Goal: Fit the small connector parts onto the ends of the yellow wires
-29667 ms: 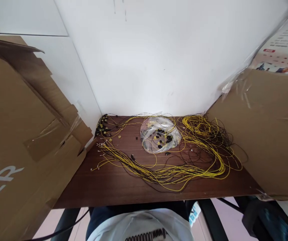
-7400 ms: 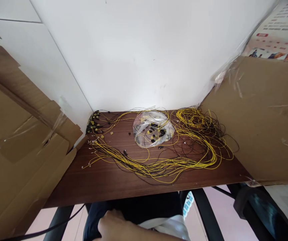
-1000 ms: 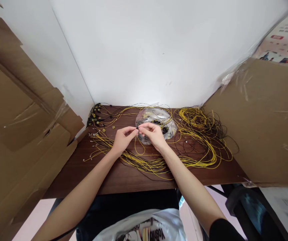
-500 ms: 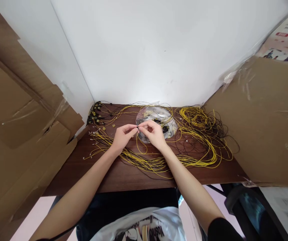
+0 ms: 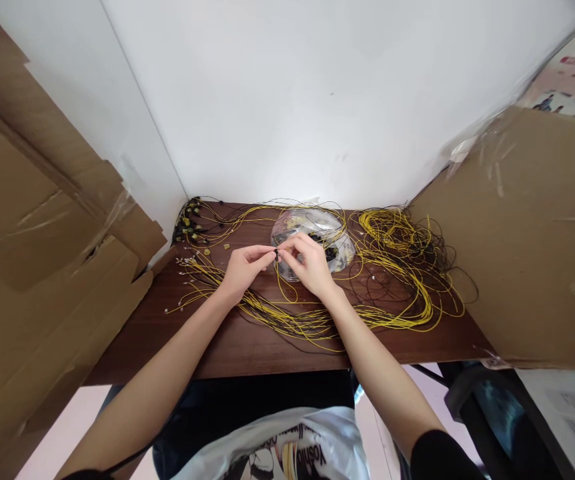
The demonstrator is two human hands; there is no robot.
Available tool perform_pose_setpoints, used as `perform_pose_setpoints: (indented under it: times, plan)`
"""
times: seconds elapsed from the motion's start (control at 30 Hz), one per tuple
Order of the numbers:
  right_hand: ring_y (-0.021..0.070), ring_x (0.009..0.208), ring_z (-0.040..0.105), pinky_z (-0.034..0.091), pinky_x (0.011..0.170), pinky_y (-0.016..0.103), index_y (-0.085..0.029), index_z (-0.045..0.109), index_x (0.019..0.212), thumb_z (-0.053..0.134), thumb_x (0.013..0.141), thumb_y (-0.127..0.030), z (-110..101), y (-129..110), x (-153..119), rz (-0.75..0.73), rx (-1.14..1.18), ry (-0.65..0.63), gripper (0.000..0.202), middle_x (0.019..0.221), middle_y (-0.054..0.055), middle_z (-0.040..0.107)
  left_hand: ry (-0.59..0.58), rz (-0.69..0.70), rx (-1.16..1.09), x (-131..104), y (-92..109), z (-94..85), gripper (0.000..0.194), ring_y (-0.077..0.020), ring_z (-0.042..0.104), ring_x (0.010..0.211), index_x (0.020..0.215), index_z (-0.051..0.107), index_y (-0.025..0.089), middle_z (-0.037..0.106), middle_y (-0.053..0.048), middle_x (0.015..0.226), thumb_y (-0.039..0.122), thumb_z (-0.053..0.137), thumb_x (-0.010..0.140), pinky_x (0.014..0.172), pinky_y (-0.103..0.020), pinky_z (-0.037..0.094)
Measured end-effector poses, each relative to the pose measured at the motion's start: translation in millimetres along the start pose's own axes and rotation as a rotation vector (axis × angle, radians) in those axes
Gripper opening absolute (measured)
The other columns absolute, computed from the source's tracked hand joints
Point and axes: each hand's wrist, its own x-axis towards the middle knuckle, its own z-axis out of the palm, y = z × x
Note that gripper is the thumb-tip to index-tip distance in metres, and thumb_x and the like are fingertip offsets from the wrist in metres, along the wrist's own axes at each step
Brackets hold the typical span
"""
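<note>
My left hand [image 5: 244, 268] and my right hand [image 5: 310, 265] meet over the middle of the table, thumb and forefinger of each closed in a pinch. Between the fingertips sits a small black connector [image 5: 276, 255], held from both sides; its details are too small to make out. A yellow wire [image 5: 280, 283] loops down below the fingers. Just behind my right hand lies a clear plastic bag [image 5: 287, 225] with black and yellow small parts in it. Under my wrists runs a bundle of yellow and black wires [image 5: 292, 325] with white-tipped ends at the left.
On the brown table [image 5: 167, 353], a pile of black and yellow connectors [image 5: 187, 223] lies at the back left. Tangled wires [image 5: 392, 230] are heaped at the back right. Cardboard walls [image 5: 532, 233] flank both sides, and a white wall [image 5: 307, 133] stands behind.
My fingertips have shifted slightly on the black connector, which now shows more between them. The right fingers are a little more spread. The view has tilted slightly.
</note>
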Motion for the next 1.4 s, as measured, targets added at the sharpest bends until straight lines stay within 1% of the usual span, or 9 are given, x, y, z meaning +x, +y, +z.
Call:
perform_pose_setpoints:
  times: [0.27,0.4,0.6,0.7,0.8,0.97,1.1,1.23,1.4]
  plan:
    - [0.0135,0.067,0.050,0.043,0.064,0.026,-0.019,0.060,0.085,0.050,0.088,-0.025,3.5,1.7,-1.4,-0.009,0.008,0.013,0.012,0.082,0.003,0.053,0.014,-0.005,-0.011,-0.4,-1.2,0.1,0.030,-0.0120,0.054,0.059,0.082,0.071,0.014,0.067,-0.003,0.067,0.037,0.074,0.062,0.057,-0.025,0.042]
    - [0.0128,0.065,0.048,0.041,0.061,0.025,-0.018,0.061,0.082,0.052,0.088,-0.026,4.2,3.1,-1.5,-0.008,0.029,0.022,0.014,0.080,0.003,0.054,0.005,0.010,-0.008,-0.5,-0.4,-0.2,0.031,-0.0121,0.054,0.059,0.080,0.072,0.013,0.067,-0.005,0.068,0.038,0.074,0.062,0.056,-0.024,0.041]
    - [0.0125,0.064,0.049,0.039,0.057,0.025,-0.018,0.062,0.074,0.058,0.083,-0.030,4.1,9.4,-0.7,0.073,0.099,-0.020,0.016,0.077,0.002,0.057,0.012,0.038,0.019,-0.1,-3.5,-1.7,0.027,-0.0117,0.053,0.058,0.074,0.071,0.013,0.069,-0.006,0.072,0.036,0.075,0.061,0.054,-0.024,0.041]
    - [0.0128,0.065,0.051,0.040,0.058,0.025,-0.018,0.065,0.074,0.061,0.081,-0.030,4.6,12.4,-0.2,0.103,0.162,-0.010,0.014,0.076,0.002,0.059,0.017,0.055,0.028,0.2,-4.5,-1.9,0.026,-0.0137,0.057,0.062,0.072,0.070,0.013,0.070,-0.007,0.077,0.036,0.076,0.060,0.056,-0.024,0.042]
    - [0.0133,0.067,0.053,0.042,0.061,0.026,-0.018,0.068,0.078,0.064,0.078,-0.031,4.4,12.9,0.7,0.143,0.252,0.009,0.014,0.075,0.002,0.060,0.023,0.069,0.031,0.4,-3.8,-1.6,0.027,-0.0142,0.057,0.064,0.075,0.071,0.013,0.070,-0.007,0.077,0.036,0.076,0.061,0.058,-0.024,0.043]
    - [0.0124,0.065,0.058,0.048,0.063,0.027,-0.019,0.070,0.083,0.071,0.070,-0.037,3.4,11.6,3.5,0.247,0.523,0.014,0.022,0.083,0.003,0.062,0.018,0.063,0.043,0.6,-2.9,-1.5,0.030,-0.0143,0.057,0.067,0.082,0.071,0.012,0.069,-0.007,0.077,0.036,0.073,0.065,0.057,-0.023,0.042]
    - [0.0136,0.065,0.062,0.052,0.067,0.030,-0.019,0.070,0.083,0.076,0.064,-0.035,4.3,12.9,4.1,0.332,0.686,0.019,0.026,0.077,0.002,0.065,0.015,0.074,0.054,1.1,-3.9,-2.2,0.030,-0.0144,0.057,0.068,0.085,0.070,0.012,0.069,-0.007,0.078,0.036,0.071,0.068,0.056,-0.022,0.042]
    - [0.0166,0.073,0.064,0.053,0.070,0.031,-0.019,0.068,0.087,0.077,0.062,-0.034,5.9,13.3,3.5,0.374,0.735,0.039,0.030,0.077,0.003,0.068,0.025,0.070,0.054,1.6,-4.4,-2.7,0.029,-0.0147,0.058,0.069,0.086,0.070,0.012,0.069,-0.008,0.080,0.034,0.070,0.068,0.056,-0.022,0.043]
    - [0.0170,0.076,0.065,0.052,0.077,0.033,-0.018,0.068,0.081,0.077,0.063,-0.032,6.4,11.3,3.1,0.344,0.717,0.077,0.025,0.080,0.004,0.069,0.040,0.082,0.072,1.7,-3.8,-2.7,0.028,-0.0147,0.057,0.070,0.086,0.070,0.012,0.069,-0.008,0.082,0.034,0.070,0.068,0.056,-0.022,0.043]
